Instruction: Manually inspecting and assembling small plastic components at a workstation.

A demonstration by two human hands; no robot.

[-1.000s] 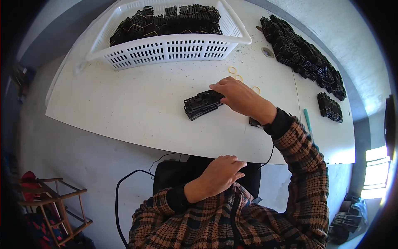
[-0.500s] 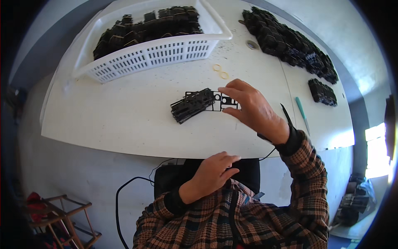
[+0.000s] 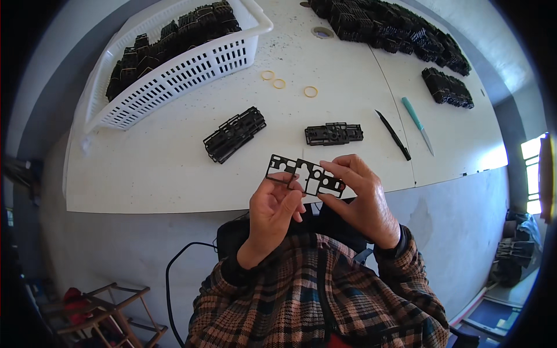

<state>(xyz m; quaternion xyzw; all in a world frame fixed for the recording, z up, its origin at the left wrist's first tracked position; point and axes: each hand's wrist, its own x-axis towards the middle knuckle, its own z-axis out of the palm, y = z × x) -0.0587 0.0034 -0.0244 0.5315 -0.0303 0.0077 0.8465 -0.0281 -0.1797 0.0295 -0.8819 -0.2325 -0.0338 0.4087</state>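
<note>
A flat black plastic frame (image 3: pixel 313 179) with rectangular and round cut-outs is held up over the table's front edge. My right hand (image 3: pixel 362 194) pinches its right end between thumb and fingers. At its lower left side my left hand (image 3: pixel 274 204) grips it with curled fingers, some of them partly behind the frame. Beyond my left hand lies a slanted stack of similar black frames (image 3: pixel 235 134). A second, smaller stack (image 3: pixel 333 134) rests beyond my right hand.
A white slatted basket (image 3: pixel 180 78) full of banded black bundles stands far left. Several yellow rubber bands (image 3: pixel 311 91) lie mid-table. To the right are a black pen-like tool (image 3: pixel 394 136), a teal-handled knife (image 3: pixel 416 124), a tape roll (image 3: pixel 322 32) and black bundles (image 3: pixel 400 32).
Both hands have come together on one frame near the table edge. The single pile now shows as two separate stacks. The view has shifted, and a third rubber band shows.
</note>
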